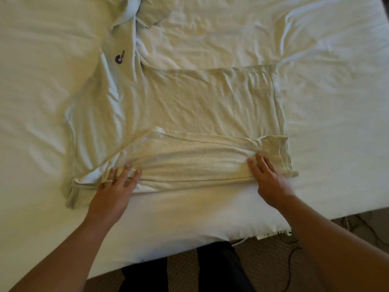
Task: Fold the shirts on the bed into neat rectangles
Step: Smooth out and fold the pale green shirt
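1. Carpet (263, 262) and some dark cables (292, 247) show below the near edge of the bed (189, 211), which is covered with a wrinkled white sheet.
2. Nearest on the bed, the left hand (113, 192) lies with straight, spread fingers on the near left part of the shirt (189, 106); the grip is not closed, it only presses the cloth flat. A ring is on one finger.
3. On the other side, the right hand (267, 175) also lies flat with straight fingers, close to the hem end of the shirt. It holds nothing and presses down.
4. Between both hands runs the folded strip (189, 159): the near long side of the shirt is turned over onto the body. I judge the hands rest at its two ends to keep the fold line straight and smooth.
5. Farther away, the shirt body lies across the bed, hem at the right, collar (134, 15) at the far left, with a purple logo (120, 57) on the chest.
6. The far side is not yet folded.
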Demonstrator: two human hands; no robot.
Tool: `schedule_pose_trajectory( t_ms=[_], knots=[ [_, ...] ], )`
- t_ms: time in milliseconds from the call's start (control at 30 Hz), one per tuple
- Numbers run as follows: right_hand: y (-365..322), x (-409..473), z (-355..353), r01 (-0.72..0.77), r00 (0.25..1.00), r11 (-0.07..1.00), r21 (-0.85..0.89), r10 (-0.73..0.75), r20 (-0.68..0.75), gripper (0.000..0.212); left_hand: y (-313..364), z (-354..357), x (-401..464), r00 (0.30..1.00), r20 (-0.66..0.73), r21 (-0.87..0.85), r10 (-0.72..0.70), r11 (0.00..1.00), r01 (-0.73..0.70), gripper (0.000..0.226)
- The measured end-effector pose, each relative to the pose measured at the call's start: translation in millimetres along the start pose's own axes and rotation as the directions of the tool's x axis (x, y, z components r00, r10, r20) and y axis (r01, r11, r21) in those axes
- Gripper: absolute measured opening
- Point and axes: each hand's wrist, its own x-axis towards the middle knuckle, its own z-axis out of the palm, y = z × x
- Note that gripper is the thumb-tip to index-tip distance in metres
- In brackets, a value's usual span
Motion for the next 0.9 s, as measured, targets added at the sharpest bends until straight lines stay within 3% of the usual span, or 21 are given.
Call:
schedule_pose_trajectory(
  t_ms=[67, 167, 267, 333, 433, 500, 567, 633, 767, 900],
  knots=[
    [-1, 2, -7, -0.024, 0.995, 0.998, 0.061, 0.017, 0.103, 0.077, 5, -3, 5, 1.0, 0.005, -0.009, -0.027, 1.0, 0.027, 0.063],
    [-3, 11, -29, -0.048, 0.991, 0.997, 0.054, 0.041, 0.129, 0.07, 11, -19, 15, 0.997, -0.05, -0.044, -0.055, 0.998, 0.053, 0.065],
    [-3, 33, -54, -0.078, 0.995, 0.996, 0.043, 0.076, 0.061, 0.036, 16, -39, 31, 0.991, -0.122, 0.032, -0.052, 0.998, 0.056, 0.048],
    [-2, 55, -69, -0.09, 0.996, 0.995, 0.043, 0.09, 0.012, 0.027, 20, -58, 48, 0.99, -0.114, 0.083, -0.078, 0.993, 0.087, 0.048],
    [2, 97, -93, -0.092, 0.996, 0.995, 0.035, 0.093, -0.02, 0.026, 26, -87, 84, 0.977, -0.09, 0.083, -0.191, 0.977, 0.199, 0.049],
    [5, 129, -109, -0.095, 0.99, 0.99, 0.103, 0.105, -0.094, 0.023, 23, -104, 116, 0.952, -0.144, -0.058, -0.272, 0.962, 0.266, 0.04],
    [10, 163, -123, -0.071, 0.978, 0.98, 0.186, 0.105, -0.178, 0.022, 17, -120, 151, 0.929, -0.202, -0.209, -0.309, 0.941, 0.268, 0.035],
    [14, 194, -135, -0.044, 0.971, 0.97, 0.237, 0.097, -0.219, 0.024, 12, -138, 184, 0.928, -0.239, -0.252, -0.284, 0.942, 0.223, 0.036],
    [29, 243, -152, -0.114, 0.946, 0.932, 0.343, 0.207, -0.249, 0.047, -3, -165, 237, 0.906, -0.34, -0.18, -0.251, 0.963, 0.2, 0.047],
    [46, 264, -154, -0.135, 0.956, 0.941, 0.31, 0.206, -0.209, 0.054, -21, -170, 266, 0.897, -0.386, -0.057, -0.217, 0.976, 0.212, 0.055]
  ],
)
